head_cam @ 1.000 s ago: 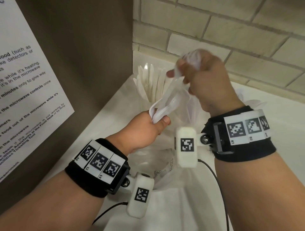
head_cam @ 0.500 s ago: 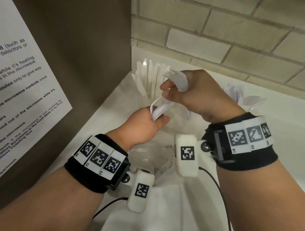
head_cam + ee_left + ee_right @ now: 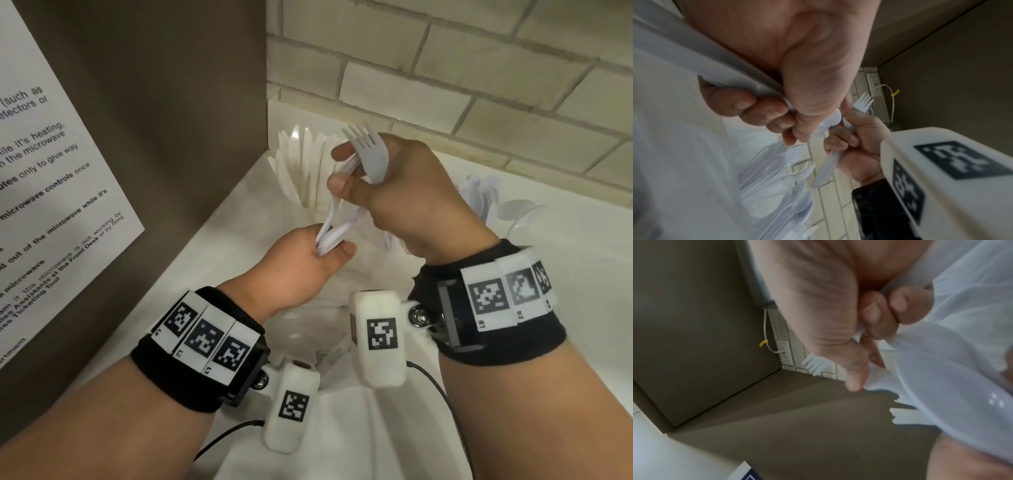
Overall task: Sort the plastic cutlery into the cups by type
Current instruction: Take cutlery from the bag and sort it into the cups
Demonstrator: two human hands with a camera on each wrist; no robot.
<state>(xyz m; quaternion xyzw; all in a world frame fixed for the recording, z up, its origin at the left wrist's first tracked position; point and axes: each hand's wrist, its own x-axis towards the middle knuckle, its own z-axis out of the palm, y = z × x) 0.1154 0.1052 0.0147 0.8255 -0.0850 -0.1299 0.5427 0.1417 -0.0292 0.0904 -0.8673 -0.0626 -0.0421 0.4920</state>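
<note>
Fork (image 3: pixel 371 154) – white plastic, matt. Wall (image 3: pixel 479 68) – rough painted brick. Notice (image 3: pixel 51 164) is matt paper; wrist bands (image 3: pixel 191 377) black cloth.

We see white countertop (image 3: pixel 212 260) running into corner between brown cabinet side panel (image 3: pixel 164 113) and pale brick wall (image 3: pixel 479 61). On it, far back, fan of white plastic knives (image 3: pixel 301 168) standing upright (their holder hidden from us). To right, cluster of translucent white plastic spoons (image 3: pixel 507 209), also upright. Nearer us, crumpled clear plastic bag (image 3: pixel 308 329) lies on counter.
</note>
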